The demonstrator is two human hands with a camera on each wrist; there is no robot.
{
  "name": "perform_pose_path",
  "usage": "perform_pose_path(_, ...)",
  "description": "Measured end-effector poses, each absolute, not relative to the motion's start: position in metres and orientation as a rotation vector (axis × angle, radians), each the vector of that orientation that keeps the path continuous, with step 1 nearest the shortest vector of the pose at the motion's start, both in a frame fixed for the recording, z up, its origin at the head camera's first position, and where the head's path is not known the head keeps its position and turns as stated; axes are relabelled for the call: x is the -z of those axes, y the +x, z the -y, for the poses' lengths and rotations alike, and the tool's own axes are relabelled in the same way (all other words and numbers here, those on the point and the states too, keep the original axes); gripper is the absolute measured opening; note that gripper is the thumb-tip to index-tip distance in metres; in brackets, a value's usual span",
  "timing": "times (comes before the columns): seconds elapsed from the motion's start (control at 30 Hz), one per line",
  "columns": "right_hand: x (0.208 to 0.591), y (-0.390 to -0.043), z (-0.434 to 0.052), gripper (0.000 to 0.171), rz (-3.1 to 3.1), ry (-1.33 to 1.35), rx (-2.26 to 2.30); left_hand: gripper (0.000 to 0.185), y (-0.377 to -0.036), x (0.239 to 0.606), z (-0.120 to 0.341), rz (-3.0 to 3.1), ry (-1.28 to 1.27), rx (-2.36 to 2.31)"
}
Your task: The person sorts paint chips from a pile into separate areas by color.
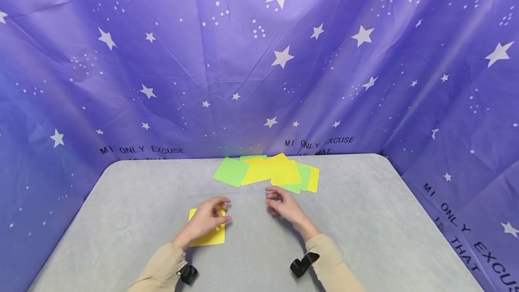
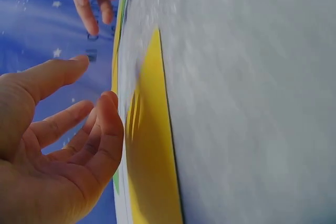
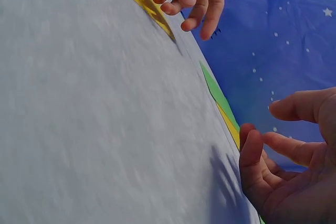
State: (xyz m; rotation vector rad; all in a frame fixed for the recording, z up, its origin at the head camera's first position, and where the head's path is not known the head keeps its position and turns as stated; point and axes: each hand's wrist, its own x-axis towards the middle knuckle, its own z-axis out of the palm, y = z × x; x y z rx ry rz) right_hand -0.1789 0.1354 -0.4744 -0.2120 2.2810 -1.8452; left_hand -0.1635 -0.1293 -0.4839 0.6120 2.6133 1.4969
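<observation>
A single yellow card (image 1: 204, 237) lies flat on the grey table (image 1: 134, 202), and my left hand (image 1: 224, 211) hovers over its far edge with fingers loosely curled, holding nothing. In the left wrist view the fingers (image 2: 105, 124) stand just off the yellow card (image 2: 149, 161). My right hand (image 1: 270, 199) hangs relaxed and empty a little to the right, just in front of a spread pile of green and yellow cards (image 1: 267, 172). The right wrist view shows its fingers (image 3: 252, 156) near the pile's edge (image 3: 218, 95), without touching it.
A purple star-printed cloth (image 1: 259, 66) walls in the table at the back and on both sides. The card pile sits near the table's far edge. Black wrist straps (image 1: 302, 265) show on both beige sleeves.
</observation>
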Motion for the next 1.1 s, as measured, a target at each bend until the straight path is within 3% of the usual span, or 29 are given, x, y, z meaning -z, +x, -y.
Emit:
perform_pose_path(0.4, 0.472, -0.197, -0.174, 0.039, -2.461, -0.157, 1.689, 0.040, -0.176, 0.484, 0.092, -2.565, 0.707, -1.465)
perform_pose_path(0.9, 0.461, -0.221, -0.226, 0.039, -2.656, -0.383, 1.432, 0.038, -0.199, 0.484, 0.074, -2.471, 0.648, -1.524)
perform_pose_path(1.1, 0.462, -0.234, -0.233, 0.038, -2.738, -0.358, 1.393, 0.040, -0.213, 0.480, 0.063, -2.441, 0.544, -1.593)
